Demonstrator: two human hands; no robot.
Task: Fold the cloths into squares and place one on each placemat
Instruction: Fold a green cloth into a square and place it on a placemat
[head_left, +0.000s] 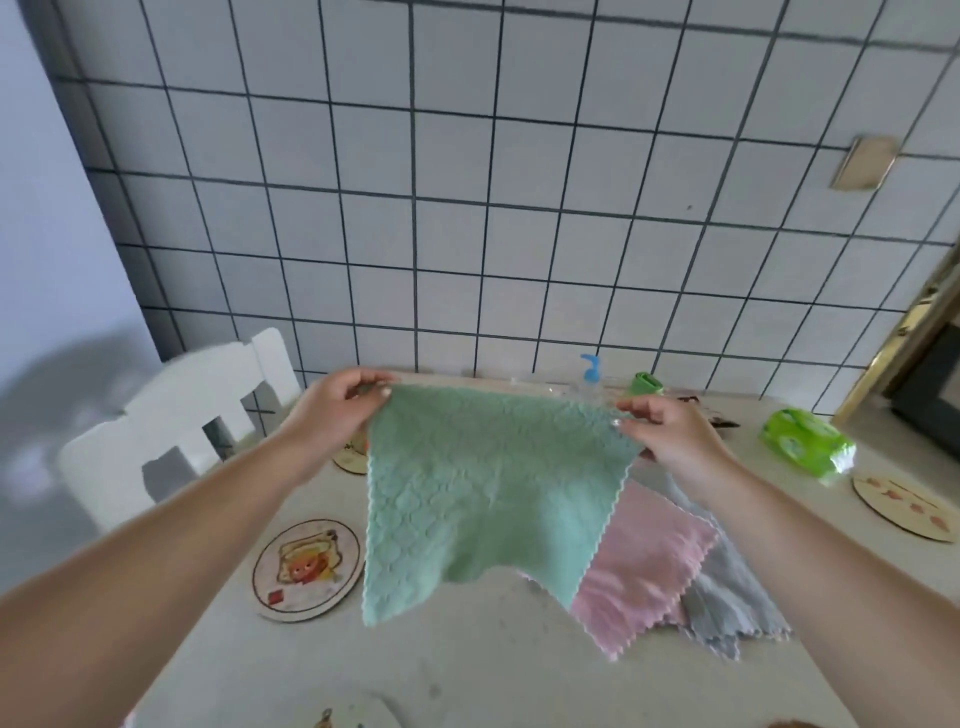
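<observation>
Our left hand (332, 402) and right hand (660, 426) pinch the unfolded green cloth (483, 488) by its top corners; pink cloth (644, 561), grey cloth (727, 597) wait, placemats (306, 569) bare.

Held cloth (483, 488) above table (467, 670); placemat (306, 569) left (two cloths (654, 571) right).

A round placemat (353, 456) at the table's left edge is mostly hidden behind the held green cloth (483, 499) and the left hand (332, 410). Another placemat (358, 714) is cut off by the bottom edge. The grey cloth (727, 597) is largely covered by the pink cloth (644, 566). The pump bottle (589, 371) is partly hidden.
</observation>
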